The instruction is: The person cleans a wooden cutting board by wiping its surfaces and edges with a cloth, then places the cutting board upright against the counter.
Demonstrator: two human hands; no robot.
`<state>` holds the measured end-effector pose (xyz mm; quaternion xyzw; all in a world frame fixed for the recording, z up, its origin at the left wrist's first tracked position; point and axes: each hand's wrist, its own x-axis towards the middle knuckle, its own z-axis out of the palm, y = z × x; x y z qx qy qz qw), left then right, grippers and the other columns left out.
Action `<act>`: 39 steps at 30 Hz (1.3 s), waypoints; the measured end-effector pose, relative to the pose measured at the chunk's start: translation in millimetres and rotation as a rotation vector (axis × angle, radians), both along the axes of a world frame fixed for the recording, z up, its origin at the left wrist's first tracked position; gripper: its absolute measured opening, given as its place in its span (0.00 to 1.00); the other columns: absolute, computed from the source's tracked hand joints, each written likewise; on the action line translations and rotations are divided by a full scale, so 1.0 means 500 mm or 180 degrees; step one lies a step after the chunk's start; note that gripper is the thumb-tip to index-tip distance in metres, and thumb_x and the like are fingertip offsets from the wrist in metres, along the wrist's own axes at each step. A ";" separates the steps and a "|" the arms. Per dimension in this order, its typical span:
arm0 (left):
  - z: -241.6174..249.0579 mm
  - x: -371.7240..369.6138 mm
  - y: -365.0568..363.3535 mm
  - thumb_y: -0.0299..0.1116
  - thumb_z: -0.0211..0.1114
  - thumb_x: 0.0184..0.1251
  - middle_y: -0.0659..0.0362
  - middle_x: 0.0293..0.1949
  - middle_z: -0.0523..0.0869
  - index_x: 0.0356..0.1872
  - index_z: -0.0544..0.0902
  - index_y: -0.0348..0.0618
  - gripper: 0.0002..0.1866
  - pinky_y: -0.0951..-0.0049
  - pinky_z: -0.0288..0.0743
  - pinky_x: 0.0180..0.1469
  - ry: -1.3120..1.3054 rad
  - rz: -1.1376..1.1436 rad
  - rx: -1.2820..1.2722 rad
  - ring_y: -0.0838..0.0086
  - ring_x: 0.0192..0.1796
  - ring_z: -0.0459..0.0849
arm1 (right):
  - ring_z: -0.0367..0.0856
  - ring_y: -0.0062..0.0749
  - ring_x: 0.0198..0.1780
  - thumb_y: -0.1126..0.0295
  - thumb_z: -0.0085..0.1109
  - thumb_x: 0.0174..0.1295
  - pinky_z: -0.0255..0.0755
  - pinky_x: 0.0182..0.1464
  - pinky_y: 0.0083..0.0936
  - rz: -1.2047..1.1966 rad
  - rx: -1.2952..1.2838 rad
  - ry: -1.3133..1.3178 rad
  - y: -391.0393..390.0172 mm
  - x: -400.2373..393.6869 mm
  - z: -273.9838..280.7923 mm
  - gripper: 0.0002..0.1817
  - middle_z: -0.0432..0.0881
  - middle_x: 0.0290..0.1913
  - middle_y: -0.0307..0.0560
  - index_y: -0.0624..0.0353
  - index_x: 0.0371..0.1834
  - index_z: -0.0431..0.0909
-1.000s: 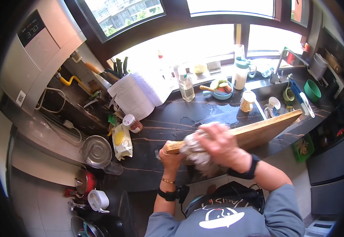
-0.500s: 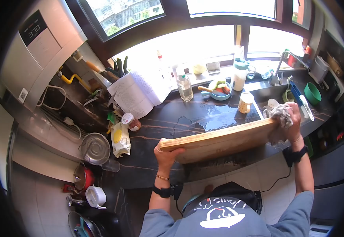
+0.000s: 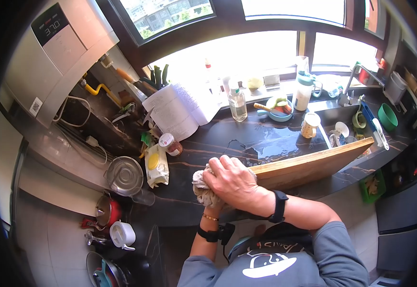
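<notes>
- Right hand (image 3: 235, 184) clutches a crumpled, greyish cloth (image 3: 202, 187), bunched probably for firm pressure.
- Left hand (image 3: 213, 209) is beneath; can't tell its grip.
- Thick wooden board (image 3: 313, 169) slants right of them, tipped up, likely exposing its edge.

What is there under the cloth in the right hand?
The left hand shows only partly below the cloth. Its fingers and one end of the wooden board are hidden by the cloth and right hand.

Matt wooden board (image 3: 313, 168) (crumpled cloth (image 3: 203, 190))
</notes>
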<state>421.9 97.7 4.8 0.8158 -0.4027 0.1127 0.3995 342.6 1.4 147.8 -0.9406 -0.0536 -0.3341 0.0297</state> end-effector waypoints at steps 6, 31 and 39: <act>0.049 0.009 -0.004 0.31 0.73 0.55 0.58 0.39 0.85 0.40 0.81 0.41 0.14 0.73 0.77 0.46 0.1836 -0.0811 -0.1547 0.78 0.41 0.82 | 0.78 0.39 0.39 0.71 0.60 0.43 0.74 0.39 0.30 0.0108 0.0471 -0.0213 -0.124 -0.089 -0.007 0.10 0.76 0.39 0.49 0.57 0.31 0.77; 0.073 -0.017 -0.015 0.39 0.85 0.34 0.66 0.29 0.84 0.31 0.80 0.40 0.25 0.81 0.74 0.37 0.1480 -0.0576 -0.1812 0.85 0.32 0.78 | 0.75 0.52 0.48 0.70 0.69 0.42 0.71 0.50 0.39 -0.0647 0.0557 0.0405 -0.580 -0.487 0.033 0.21 0.74 0.44 0.56 0.61 0.41 0.77; -0.021 -0.033 -0.005 0.34 0.84 0.36 0.60 0.34 0.87 0.39 0.82 0.36 0.27 0.77 0.78 0.43 0.1968 -0.0542 -0.1431 0.79 0.37 0.83 | 0.75 0.50 0.45 0.61 0.73 0.38 0.71 0.47 0.39 -0.0832 0.0247 0.0712 -0.513 -0.436 0.063 0.25 0.74 0.41 0.53 0.62 0.38 0.76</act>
